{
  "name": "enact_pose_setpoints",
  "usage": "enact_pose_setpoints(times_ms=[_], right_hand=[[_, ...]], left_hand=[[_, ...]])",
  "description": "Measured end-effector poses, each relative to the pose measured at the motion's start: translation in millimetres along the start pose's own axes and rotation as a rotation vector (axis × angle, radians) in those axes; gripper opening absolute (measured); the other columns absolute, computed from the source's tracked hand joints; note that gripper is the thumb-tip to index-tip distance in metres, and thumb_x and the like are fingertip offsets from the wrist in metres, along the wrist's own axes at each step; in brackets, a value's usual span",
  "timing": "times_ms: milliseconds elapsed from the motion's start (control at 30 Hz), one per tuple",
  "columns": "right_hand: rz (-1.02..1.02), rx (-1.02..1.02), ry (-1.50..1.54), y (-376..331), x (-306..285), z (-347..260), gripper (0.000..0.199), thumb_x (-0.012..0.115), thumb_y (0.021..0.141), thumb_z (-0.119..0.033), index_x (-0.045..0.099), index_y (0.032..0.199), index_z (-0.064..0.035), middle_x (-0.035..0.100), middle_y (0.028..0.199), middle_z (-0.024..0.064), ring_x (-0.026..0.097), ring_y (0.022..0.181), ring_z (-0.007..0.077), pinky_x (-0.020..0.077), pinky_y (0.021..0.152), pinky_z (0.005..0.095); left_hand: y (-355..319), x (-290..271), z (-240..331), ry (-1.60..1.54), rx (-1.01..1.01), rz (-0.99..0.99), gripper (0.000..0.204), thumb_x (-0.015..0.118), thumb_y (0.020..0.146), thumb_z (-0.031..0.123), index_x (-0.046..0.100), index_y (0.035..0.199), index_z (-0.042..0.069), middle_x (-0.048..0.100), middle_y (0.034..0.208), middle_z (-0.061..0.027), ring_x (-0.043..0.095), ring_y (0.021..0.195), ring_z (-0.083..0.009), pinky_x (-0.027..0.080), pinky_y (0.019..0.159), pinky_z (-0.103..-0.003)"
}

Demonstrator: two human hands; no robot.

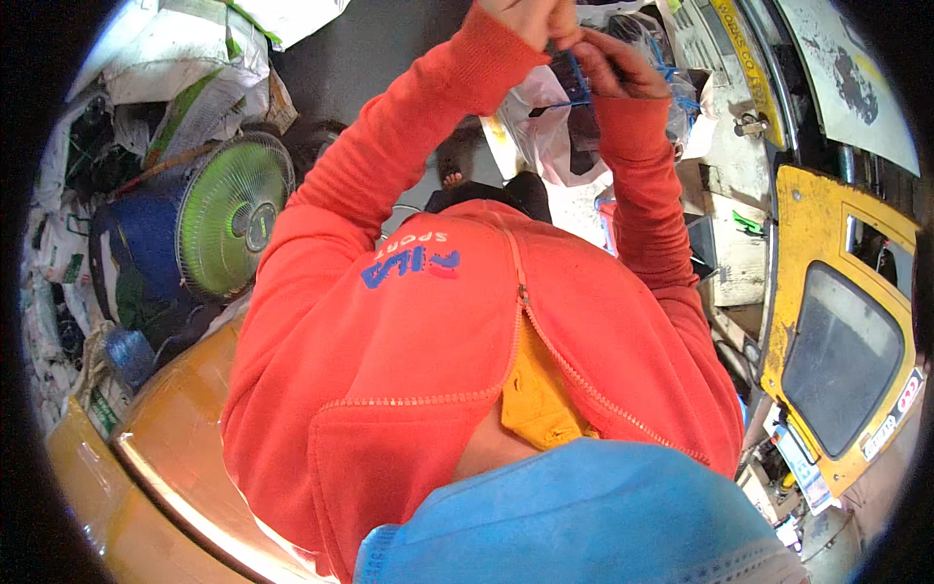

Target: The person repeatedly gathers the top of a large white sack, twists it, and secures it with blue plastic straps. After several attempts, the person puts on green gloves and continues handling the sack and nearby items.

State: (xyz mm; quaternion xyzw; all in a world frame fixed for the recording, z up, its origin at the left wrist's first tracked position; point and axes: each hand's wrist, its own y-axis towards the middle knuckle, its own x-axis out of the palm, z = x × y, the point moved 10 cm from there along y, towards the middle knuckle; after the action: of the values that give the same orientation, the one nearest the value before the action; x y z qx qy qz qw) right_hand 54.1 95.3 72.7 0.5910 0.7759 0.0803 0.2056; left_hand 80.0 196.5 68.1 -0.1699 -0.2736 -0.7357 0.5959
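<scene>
Both my arms, in orange-red sleeves, reach up to the top of the picture. My left hand (530, 19) is closed, pinching the top of a small dark object (567, 70) that has a thin blue cord (576, 90) on it. My right hand (623, 63) grips the same object from the right side, fingers curled round it. The two hands touch each other. Just behind and below them hangs a clear plastic bag (545, 136) with dark things inside. Most of the dark object is hidden by my fingers.
A green-grilled fan (233, 214) lies at the left beside a blue drum (141, 243) and white sacks (185, 68). A yellow panel with a dark window (837, 331) stands at the right. A glossy orange-brown surface (165, 448) is at the lower left.
</scene>
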Motion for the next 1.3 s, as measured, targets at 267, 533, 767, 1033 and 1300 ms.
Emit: enact_pose_setpoints(times_ms=[267, 533, 767, 1033, 1300], right_hand=[[0.369, 0.345, 0.215, -19.4, -43.3, 6.1, 0.015, 0.064, 0.081, -0.017, 0.061, 0.083, -0.0025, 0.05, 0.062, -0.0023, 0.041, 0.053, 0.0046, 0.0311, 0.05, 0.0179], [0.334, 0.255, 0.37, -2.0, -36.2, -6.6, 0.014, 0.061, 0.082, -0.014, 0.059, 0.083, -0.0002, 0.05, 0.061, -0.0004, 0.041, 0.053, 0.0048, 0.0302, 0.048, 0.0176], [0.375, 0.083, 0.423, 49.2, -76.3, -31.0, 0.012, 0.056, 0.084, -0.013, 0.061, 0.088, -0.0032, 0.06, 0.074, 0.0072, 0.051, 0.057, 0.0116, 0.0429, 0.054, 0.0238], [-0.314, 0.386, -0.834, 31.2, 17.5, 165.8, 0.024, 0.062, 0.079, -0.013, 0.06, 0.098, 0.001, 0.065, 0.09, 0.0125, 0.063, 0.076, 0.0183, 0.0493, 0.069, 0.0264], [-0.579, 0.419, -0.686, 22.6, 59.8, 215.0, 0.027, 0.058, 0.078, -0.016, 0.061, 0.101, -0.004, 0.064, 0.093, 0.0119, 0.061, 0.09, 0.0246, 0.0458, 0.081, 0.0328]], left_hand=[[18.3, -71.0, -52.0, 0.008, -0.239, 0.139, 0.018, 0.044, 0.088, 0.014, 0.05, 0.101, 0.003, 0.051, 0.067, -0.0051, 0.05, 0.058, -0.0149, 0.042, 0.053, -0.026], [-31.0, 46.3, -95.6, 0.142, -0.086, -0.437, 0.04, 0.056, 0.086, 0.019, 0.047, 0.122, 0.002, 0.055, 0.111, -0.008, 0.05, 0.1, -0.0134, 0.039, 0.087, -0.027], [-29.3, 43.9, -120.7, -0.025, -0.038, -0.334, 0.025, 0.045, 0.092, 0.019, 0.054, 0.103, -0.002, 0.058, 0.099, -0.0057, 0.051, 0.088, -0.0119, 0.042, 0.08, -0.027], [-88.6, -9.7, -205.5, -0.63, -0.72, 0.268, 0.027, 0.045, 0.09, 0.016, 0.048, 0.11, -0.002, 0.055, 0.108, -0.0126, 0.054, 0.102, -0.0237, 0.044, 0.091, -0.037], [-109.4, -8.4, -218.1, -0.802, -0.885, 0.31, 0.025, 0.052, 0.086, 0.016, 0.049, 0.103, -0.002, 0.055, 0.102, -0.0145, 0.055, 0.099, -0.0319, 0.046, 0.088, -0.046]])
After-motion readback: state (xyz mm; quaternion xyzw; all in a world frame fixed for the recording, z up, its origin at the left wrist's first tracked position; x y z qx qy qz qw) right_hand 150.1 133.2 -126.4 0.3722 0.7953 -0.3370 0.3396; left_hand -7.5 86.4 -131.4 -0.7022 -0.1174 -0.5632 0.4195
